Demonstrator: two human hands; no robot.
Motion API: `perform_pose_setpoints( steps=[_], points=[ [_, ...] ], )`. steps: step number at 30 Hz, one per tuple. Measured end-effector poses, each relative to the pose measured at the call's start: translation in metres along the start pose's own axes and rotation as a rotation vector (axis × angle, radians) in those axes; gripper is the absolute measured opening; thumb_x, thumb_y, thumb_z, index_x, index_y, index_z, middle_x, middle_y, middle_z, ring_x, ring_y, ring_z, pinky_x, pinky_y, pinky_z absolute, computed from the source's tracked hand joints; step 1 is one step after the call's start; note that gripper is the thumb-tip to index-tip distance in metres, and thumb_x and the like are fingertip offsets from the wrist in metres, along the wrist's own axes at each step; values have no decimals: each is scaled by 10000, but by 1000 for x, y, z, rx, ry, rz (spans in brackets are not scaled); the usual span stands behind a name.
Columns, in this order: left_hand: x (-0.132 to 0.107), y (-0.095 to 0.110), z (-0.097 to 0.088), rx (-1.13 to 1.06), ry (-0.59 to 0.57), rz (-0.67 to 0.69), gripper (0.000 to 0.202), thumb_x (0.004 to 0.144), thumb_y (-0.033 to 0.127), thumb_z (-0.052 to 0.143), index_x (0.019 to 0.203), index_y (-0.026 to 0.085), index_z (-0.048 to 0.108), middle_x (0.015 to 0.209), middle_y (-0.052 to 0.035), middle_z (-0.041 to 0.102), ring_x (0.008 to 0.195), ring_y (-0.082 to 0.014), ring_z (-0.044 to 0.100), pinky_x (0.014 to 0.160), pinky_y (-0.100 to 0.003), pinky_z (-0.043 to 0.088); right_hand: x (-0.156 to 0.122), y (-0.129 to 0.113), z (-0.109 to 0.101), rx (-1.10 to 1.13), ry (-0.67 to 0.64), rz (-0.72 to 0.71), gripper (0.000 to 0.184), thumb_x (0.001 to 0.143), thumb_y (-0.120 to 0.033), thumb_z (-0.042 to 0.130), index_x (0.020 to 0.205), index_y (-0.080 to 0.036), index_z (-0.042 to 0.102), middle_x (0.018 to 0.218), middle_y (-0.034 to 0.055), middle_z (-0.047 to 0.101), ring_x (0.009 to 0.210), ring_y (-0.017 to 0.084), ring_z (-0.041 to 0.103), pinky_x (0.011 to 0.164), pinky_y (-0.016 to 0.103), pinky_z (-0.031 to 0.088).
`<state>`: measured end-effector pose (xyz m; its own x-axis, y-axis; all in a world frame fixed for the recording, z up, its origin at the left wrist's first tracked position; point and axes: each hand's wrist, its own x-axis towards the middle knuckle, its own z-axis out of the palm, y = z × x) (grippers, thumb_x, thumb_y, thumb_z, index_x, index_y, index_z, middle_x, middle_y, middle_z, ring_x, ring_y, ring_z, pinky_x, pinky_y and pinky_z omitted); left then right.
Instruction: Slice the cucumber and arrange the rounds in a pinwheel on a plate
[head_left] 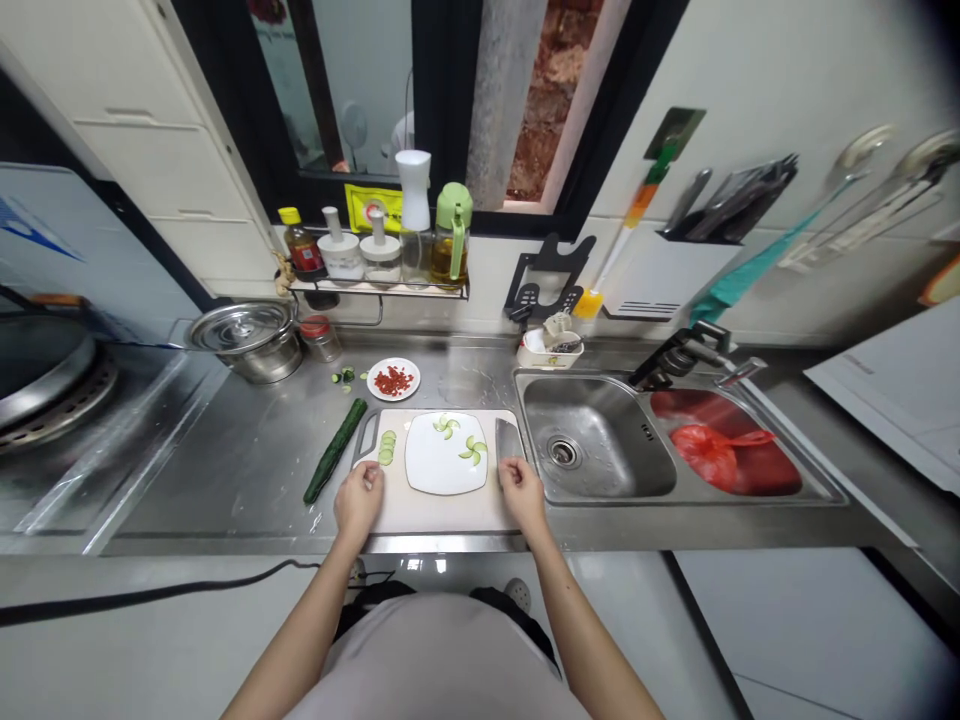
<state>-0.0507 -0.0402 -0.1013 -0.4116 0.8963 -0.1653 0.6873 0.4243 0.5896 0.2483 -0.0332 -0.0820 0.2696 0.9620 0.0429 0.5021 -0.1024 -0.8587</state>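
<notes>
My left hand [360,497] is at the left edge of the cutting board [450,518], fingers curled together just below a short row of cucumber slices [387,447]; whatever they hold, if anything, is hidden. On the board's right side, my right hand [524,495] is closed at the handle end of a kitchen knife [508,438], whose blade lies flat and points away from me. Between my hands a white square plate [442,480] rests on the board, bearing two pinwheel shapes of cucumber slices [472,451]. A whole cucumber [335,452] lies left of the board.
Behind the board stands a small plate [413,366] of chopped red pieces, with cucumber scraps [343,376] beside it. A lidded steel pot [259,345] and a red-lidded jar [320,340] are at back left. To the right is a double sink [600,440] holding a red bag [705,455].
</notes>
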Motion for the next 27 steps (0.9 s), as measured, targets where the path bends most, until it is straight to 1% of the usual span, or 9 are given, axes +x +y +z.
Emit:
perform_pose_setpoints(
  steps=[3, 5, 9, 14, 17, 21, 24, 27],
  points=[
    [11, 2, -6, 56, 29, -12, 304, 843, 357, 537, 1095, 224, 641, 924, -52, 711, 900, -233, 643, 739, -294, 410, 0, -3, 0, 20, 14, -17, 333, 782, -449, 481, 847, -166, 643, 755, 76, 682, 668, 194, 589, 643, 287, 451],
    [16, 7, -6, 89, 27, -29, 327, 839, 384, 550, 1113, 225, 629, 966, -63, 709, 955, -253, 636, 786, -319, 408, -2, -6, 3, 38, 12, -19, 339, 777, -459, 485, 842, -166, 642, 756, 78, 684, 666, 194, 592, 639, 288, 450],
    [21, 17, 4, 138, 22, -61, 351, 835, 454, 558, 1098, 229, 616, 1042, -84, 694, 1024, -282, 615, 859, -372, 389, -6, -14, 12, 41, -19, -30, 332, 773, -457, 486, 841, -169, 637, 734, 64, 673, 643, 185, 578, 639, 289, 448],
    [21, 18, 15, 159, 49, -64, 370, 839, 478, 541, 1085, 211, 613, 1086, -121, 675, 1052, -318, 596, 901, -434, 351, -10, -19, 17, 13, -50, -51, 337, 781, -452, 486, 865, -168, 645, 697, 44, 654, 611, 172, 553, 632, 284, 438],
    [22, 16, 17, 161, 60, -54, 343, 843, 458, 541, 1065, 208, 619, 1072, -123, 675, 1046, -322, 591, 907, -443, 333, -11, -20, 16, 9, -54, -58, 342, 781, -455, 489, 867, -167, 652, 696, 43, 651, 607, 169, 546, 624, 280, 435],
    [24, 17, 17, 134, 80, -51, 296, 825, 412, 577, 1035, 210, 627, 1074, -116, 672, 1044, -313, 587, 905, -429, 325, -14, -23, 14, -9, -61, -48, 347, 790, -460, 488, 872, -168, 657, 707, 47, 656, 610, 171, 548, 622, 282, 435],
    [24, 20, 18, 89, 97, -34, 230, 818, 340, 590, 1008, 214, 625, 1061, -98, 682, 1052, -299, 586, 905, -417, 321, -18, -29, 14, -3, -73, -50, 336, 797, -451, 493, 878, -168, 655, 719, 48, 659, 607, 168, 548, 618, 278, 437],
    [24, 21, 18, 17, 104, -6, 173, 819, 267, 584, 979, 215, 625, 993, -72, 706, 1038, -277, 597, 914, -410, 319, -24, -39, 14, 0, -95, -79, 316, 802, -435, 501, 880, -171, 656, 701, 39, 644, 596, 165, 540, 605, 270, 429]
  ],
)
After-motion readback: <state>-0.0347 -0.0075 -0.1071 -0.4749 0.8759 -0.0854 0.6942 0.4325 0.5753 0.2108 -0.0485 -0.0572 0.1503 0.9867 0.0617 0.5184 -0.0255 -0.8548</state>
